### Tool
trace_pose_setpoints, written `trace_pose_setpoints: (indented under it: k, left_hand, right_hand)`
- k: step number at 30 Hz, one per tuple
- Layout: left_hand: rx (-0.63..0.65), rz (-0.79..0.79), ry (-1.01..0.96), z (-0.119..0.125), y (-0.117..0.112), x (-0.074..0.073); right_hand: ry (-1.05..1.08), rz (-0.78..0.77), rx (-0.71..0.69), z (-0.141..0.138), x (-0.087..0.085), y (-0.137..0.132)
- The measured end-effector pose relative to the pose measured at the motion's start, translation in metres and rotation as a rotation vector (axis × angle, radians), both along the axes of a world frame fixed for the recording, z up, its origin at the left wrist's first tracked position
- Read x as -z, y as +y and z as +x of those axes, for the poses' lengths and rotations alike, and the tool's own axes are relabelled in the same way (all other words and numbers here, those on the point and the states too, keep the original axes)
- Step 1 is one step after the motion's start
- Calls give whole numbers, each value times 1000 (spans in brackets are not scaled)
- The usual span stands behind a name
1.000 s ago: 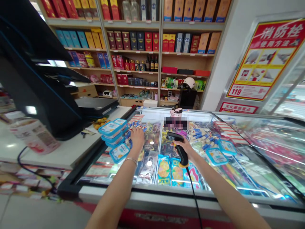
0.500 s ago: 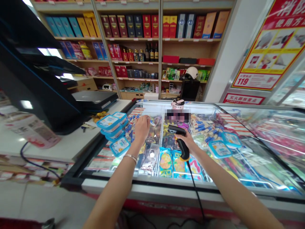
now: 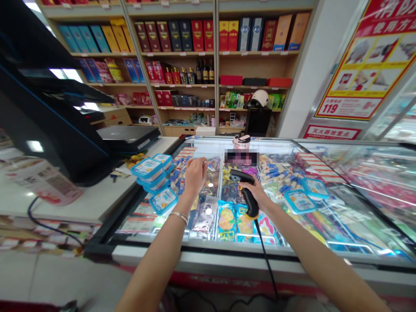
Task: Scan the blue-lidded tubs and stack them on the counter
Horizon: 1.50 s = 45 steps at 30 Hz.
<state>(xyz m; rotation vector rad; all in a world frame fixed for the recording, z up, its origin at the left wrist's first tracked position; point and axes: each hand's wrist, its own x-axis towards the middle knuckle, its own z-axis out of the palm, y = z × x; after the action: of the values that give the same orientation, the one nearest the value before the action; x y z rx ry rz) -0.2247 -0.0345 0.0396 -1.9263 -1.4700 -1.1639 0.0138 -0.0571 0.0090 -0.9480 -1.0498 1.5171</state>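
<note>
My right hand (image 3: 256,193) is wrapped round the grip of a black and yellow barcode scanner (image 3: 248,199), its head pointing to the left and its cable running down past the freezer edge. Above the glass-topped freezer (image 3: 146,251), my left hand (image 3: 195,177) has curled fingers; whatever they may hold is hidden. A stack of blue-rimmed plastic tubs (image 3: 151,169) stands left of that hand, with a single tub (image 3: 163,200) nearer to me. To the right of the scanner lie two similar tubs (image 3: 299,202). Packaged ice creams (image 3: 226,221) show through the glass.
On the left counter stand a large black checkout machine (image 3: 48,108), a pink and white package (image 3: 42,180) and a flat scale-like device (image 3: 126,136). A pink and black item (image 3: 241,141) sits at the freezer's far edge. Shelves of boxes and bottles (image 3: 185,37) rise behind.
My left hand has shifted very slightly to the right, and the view has turned a little. The scanner stays in my right hand almost unmoved.
</note>
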Motion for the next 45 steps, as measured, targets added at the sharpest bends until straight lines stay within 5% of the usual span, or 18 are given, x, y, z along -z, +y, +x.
trace_pose_setpoints:
  k: [14,19,24,27,30,35,40,45]
  left_hand:
    - [-24,-70,-95,1,-4,-1]
    - [19,-106,-185,10,-1,4]
    - [155,-202,-277,53,10,-2]
    - [294,-280,-280,95,18,-7]
    - [364,-337,-236,140,25,-3]
    - [323,-351,-271,202,31,21]
    - [295,-396,-314,230,41,44]
    - [398,-456,-254,236,54,51]
  right_hand:
    - [33,2,-42,0,2,3]
    - [86,103,-30,5,-26,1]
    - [172,269,167,64,-78,0]
    - [177,315,306,126,-90,1]
    - [223,285,414,189,-78,1]
    - [396,180,564,262,-35,-5]
    - [524,117,631,288,-3,-8]
    - [554,68,693,291,5,-8]
